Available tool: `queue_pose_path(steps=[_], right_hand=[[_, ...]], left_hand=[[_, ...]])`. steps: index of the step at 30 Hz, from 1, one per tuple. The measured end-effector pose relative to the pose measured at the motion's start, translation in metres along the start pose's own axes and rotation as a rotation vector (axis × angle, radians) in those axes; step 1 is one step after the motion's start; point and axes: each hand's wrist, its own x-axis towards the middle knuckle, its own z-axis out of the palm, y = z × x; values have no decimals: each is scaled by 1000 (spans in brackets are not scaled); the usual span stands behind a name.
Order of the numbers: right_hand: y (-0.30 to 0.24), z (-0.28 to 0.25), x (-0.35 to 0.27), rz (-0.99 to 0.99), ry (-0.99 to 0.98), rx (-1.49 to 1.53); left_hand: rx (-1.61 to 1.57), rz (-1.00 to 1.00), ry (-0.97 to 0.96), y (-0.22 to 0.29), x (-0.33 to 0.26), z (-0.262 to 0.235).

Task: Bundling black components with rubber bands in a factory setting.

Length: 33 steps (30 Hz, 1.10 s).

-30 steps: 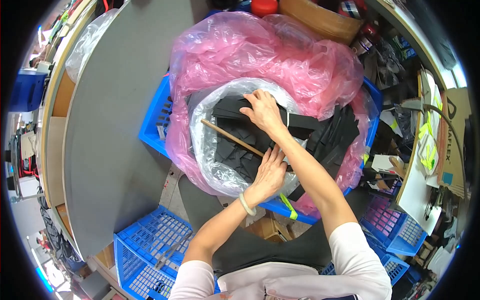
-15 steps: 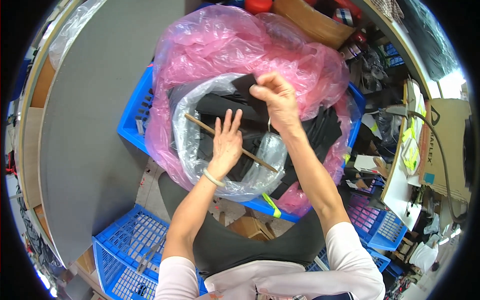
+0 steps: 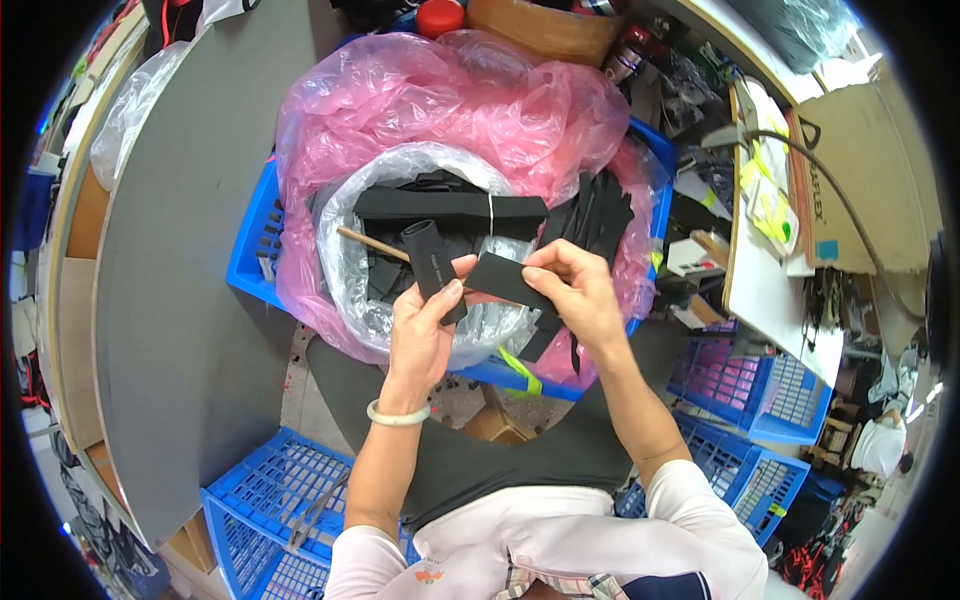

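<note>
My left hand (image 3: 424,325) is closed round a black fabric sleeve (image 3: 430,262), a flat tube whose upper end gapes. In a pinch of thumb and fingers, my right hand (image 3: 580,295) holds a flat black fabric piece (image 3: 505,281), its free end reaching the left fingertips. Both hands are above a clear plastic bag (image 3: 350,265) with more black pieces inside. A long black bundle (image 3: 450,207) with a white tie lies across that bag. Partly behind my hands, a thin wooden stick (image 3: 372,243) slants over the bag's opening.
Pink plastic sheeting (image 3: 420,95) lines the blue crate (image 3: 252,240) around the clear bag. Black strips (image 3: 595,215) lie at its right. A grey table (image 3: 180,250) stands left; blue baskets (image 3: 280,500) sit below. At right are a shelf (image 3: 760,290) and a cardboard box (image 3: 860,190).
My left hand has risen from the bag's contents and now holds a black sleeve. The right hand has come down and nearer with its black piece. The view has shifted.
</note>
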Motion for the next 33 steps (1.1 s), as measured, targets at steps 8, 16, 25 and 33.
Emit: queue_pose_path(steps=[8, 16, 25, 33], right_hand=[[-2, 26, -57, -317, 24, -581], [9, 28, -86, -559, 16, -490], [-7, 46, -103, -604, 134, -487], [-9, 60, -110, -650, 178, -644]], left_hand=[[285, -56, 184, -3, -60, 7], [-179, -278, 320, -19, -82, -6], [-619, -247, 152, -7, -80, 14], [-552, -98, 230, -20, -80, 25]])
